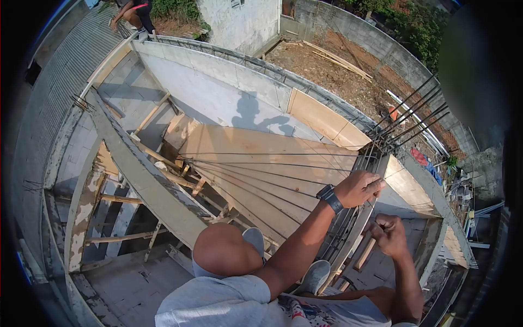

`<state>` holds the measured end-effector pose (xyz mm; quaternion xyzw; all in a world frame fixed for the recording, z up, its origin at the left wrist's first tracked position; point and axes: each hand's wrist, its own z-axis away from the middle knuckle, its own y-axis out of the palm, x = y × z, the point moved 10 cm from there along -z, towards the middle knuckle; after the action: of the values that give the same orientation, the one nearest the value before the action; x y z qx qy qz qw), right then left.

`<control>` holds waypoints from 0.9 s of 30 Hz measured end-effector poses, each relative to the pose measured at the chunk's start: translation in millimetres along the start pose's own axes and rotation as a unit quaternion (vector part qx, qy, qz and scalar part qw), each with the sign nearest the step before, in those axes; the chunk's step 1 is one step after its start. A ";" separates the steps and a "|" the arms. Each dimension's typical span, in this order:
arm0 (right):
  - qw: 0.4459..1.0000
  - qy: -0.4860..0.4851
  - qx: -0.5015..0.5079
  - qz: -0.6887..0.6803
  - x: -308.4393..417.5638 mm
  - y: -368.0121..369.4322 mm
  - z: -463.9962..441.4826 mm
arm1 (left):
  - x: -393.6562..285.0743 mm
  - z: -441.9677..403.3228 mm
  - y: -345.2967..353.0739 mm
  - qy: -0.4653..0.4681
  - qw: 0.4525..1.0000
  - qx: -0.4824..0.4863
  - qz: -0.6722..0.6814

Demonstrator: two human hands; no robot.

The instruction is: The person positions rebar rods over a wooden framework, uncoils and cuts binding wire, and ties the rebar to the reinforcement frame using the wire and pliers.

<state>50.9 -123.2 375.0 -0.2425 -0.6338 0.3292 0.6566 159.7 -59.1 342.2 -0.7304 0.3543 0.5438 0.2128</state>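
My left hand, with a dark watch on its wrist, is over the rebar cage near the corner. Its fingers are curled together, and whatever they pinch is too small to make out. Closer to my body, my right hand is closed in a fist beside the same cage, its contents hidden. Several long thin steel bars fan out leftward across a plywood panel. Upright bars rise from the corner beyond my left hand. My knee and a shoe are below.
A concrete beam runs along the left, with timber props and openings beside it. Another plywood board leans along the far wall. A person crouches at the top left. Bare ground lies beyond the wall.
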 end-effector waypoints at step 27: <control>0.990 0.103 -0.045 -0.079 -24.4 -20.0 7.7 | 3.6 -5.0 -5.5 -0.025 0.980 -0.199 -0.017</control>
<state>46.3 -155.3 373.9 -0.2538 -0.5939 0.2205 0.7309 167.6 -59.9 339.9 -0.7502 0.2209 0.6178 0.0817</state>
